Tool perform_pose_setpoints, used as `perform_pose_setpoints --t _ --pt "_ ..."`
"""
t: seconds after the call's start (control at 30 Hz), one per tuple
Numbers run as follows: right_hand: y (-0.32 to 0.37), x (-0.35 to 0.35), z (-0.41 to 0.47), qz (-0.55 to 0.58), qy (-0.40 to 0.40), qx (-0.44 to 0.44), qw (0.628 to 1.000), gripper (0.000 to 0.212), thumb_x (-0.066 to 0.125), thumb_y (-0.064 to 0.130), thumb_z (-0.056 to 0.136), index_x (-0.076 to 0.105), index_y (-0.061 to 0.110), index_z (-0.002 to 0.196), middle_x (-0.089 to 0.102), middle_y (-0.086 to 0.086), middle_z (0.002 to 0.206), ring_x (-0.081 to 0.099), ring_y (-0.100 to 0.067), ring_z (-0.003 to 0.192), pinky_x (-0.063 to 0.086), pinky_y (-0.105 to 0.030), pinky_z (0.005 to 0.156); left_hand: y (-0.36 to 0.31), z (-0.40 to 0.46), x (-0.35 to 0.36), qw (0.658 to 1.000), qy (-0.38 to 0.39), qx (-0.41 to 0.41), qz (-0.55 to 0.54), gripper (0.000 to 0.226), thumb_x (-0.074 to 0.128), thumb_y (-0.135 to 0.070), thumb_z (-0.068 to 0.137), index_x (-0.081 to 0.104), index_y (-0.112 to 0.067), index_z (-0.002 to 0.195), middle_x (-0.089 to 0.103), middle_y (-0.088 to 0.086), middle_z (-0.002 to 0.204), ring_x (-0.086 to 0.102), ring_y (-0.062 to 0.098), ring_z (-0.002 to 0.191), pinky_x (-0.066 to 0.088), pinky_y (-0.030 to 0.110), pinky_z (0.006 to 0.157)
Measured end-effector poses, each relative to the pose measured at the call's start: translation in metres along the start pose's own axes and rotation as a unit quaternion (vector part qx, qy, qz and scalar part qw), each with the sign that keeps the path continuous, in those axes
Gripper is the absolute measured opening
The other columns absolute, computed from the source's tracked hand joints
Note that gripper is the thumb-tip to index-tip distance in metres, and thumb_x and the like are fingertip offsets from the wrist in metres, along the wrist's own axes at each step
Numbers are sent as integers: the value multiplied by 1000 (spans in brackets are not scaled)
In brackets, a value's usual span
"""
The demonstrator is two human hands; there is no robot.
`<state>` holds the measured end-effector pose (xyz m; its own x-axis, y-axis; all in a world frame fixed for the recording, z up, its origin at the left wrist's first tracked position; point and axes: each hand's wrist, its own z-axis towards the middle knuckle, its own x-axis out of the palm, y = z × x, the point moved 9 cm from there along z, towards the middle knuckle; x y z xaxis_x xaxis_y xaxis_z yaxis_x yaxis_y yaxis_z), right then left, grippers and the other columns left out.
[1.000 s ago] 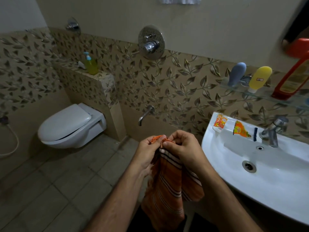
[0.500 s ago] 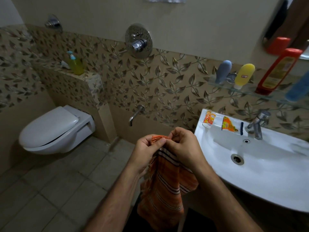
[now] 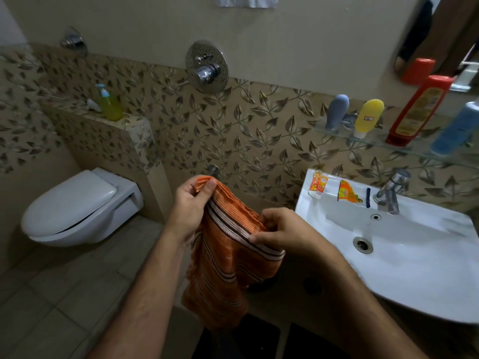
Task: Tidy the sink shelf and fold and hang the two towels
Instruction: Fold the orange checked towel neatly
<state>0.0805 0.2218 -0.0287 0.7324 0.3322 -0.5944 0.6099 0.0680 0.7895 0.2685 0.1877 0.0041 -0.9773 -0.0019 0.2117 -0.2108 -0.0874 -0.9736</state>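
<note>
An orange towel [image 3: 223,265] with dark and white stripes hangs in front of me, left of the sink. My left hand [image 3: 190,203] pinches its upper corner, held high. My right hand [image 3: 280,229] pinches the striped top edge lower and to the right, so the edge stretches between both hands. A white towel [image 3: 245,0] hangs on the wall at the top of the view, mostly cut off. The glass shelf [image 3: 373,142] over the sink carries a grey tube [image 3: 336,111], a yellow tube [image 3: 368,117], a red bottle [image 3: 417,110] and a blue bottle [image 3: 457,130].
The white sink [image 3: 414,257] stands at the right with a chrome tap [image 3: 390,191] and two squeezed tubes [image 3: 333,190] on its back rim. A toilet [image 3: 77,208] is at the left, a green soap dispenser [image 3: 110,103] on the ledge above it. A shower valve [image 3: 206,66] sits on the wall.
My hands were together at the towel's top corner. They have now moved apart, the left up and the right down to the right, spreading the top edge. The view shifted slightly right.
</note>
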Motion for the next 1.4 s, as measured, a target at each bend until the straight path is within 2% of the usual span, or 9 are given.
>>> perform_pose_setpoints --t 0.1,0.23,0.47,0.7,0.83,1.0,1.1,1.23,1.4 --pt "-20 4 -1 -99 56 46 992 32 79 34 78 68 25 107 72 6 103 68 -10 94 57 -36 87 -16 11 -14 999 -33 32 7 10 66 -28 81 69 -20 76 70 -5 70 64 11 70 54 34 78" --pt "-39 12 -4 -198 90 77 973 39 73 28 83 65 27 122 71 5 111 67 -12 99 56 -33 90 -30 18 -28 994 -78 72 2 14 59 -13 93 62 -16 80 68 -10 62 63 2 61 55 20 65" --pt "-66 8 -7 -247 69 136 957 32 67 33 88 65 27 119 71 5 109 67 -14 97 57 -35 88 -39 22 -47 992 -84 87 35 9 60 -18 93 63 -18 84 69 -10 66 65 3 65 56 20 66" --pt "-75 -9 -14 -45 38 227 972 46 52 58 92 66 19 113 70 1 106 68 -17 95 59 -30 76 -43 19 -60 990 -86 99 59 11 65 -34 80 73 -36 74 69 -11 68 64 5 69 56 26 73" --pt "-83 -39 -9 -112 -127 225 960 7 65 21 89 64 20 96 72 -6 100 68 -21 89 59 -40 81 -45 15 -61 989 -93 103 47 11 65 -35 80 73 -35 73 69 -11 68 64 5 69 56 27 72" --pt "-96 -40 -14 -64 -222 260 938 36 81 25 75 50 26 93 64 0 87 66 -20 84 60 -41 76 -57 13 -48 985 -68 145 69 16 63 -30 84 72 -36 72 69 -13 68 63 3 68 55 22 69" --pt "-101 -44 -13 -73 -267 265 924 17 75 23 81 59 25 86 66 -1 85 64 -18 80 59 -37 74 -61 11 -37 983 -51 163 65 25 61 -21 89 72 -35 71 68 -13 66 62 1 65 53 18 65" --pt "-112 -43 -8 -43 -279 275 919 20 67 13 87 66 23 70 66 1 73 63 -13 72 56 -30 65 -61 10 -29 981 -35 176 72 21 59 -11 92 67 -23 76 67 -12 65 62 1 64 53 17 64" --pt "-123 -46 -8 -140 -222 335 905 9 70 27 81 67 20 86 69 -2 85 64 -19 78 52 -27 59 -57 13 -39 983 -51 169 56 19 63 -18 89 69 -27 73 68 -11 67 63 4 66 55 20 65"
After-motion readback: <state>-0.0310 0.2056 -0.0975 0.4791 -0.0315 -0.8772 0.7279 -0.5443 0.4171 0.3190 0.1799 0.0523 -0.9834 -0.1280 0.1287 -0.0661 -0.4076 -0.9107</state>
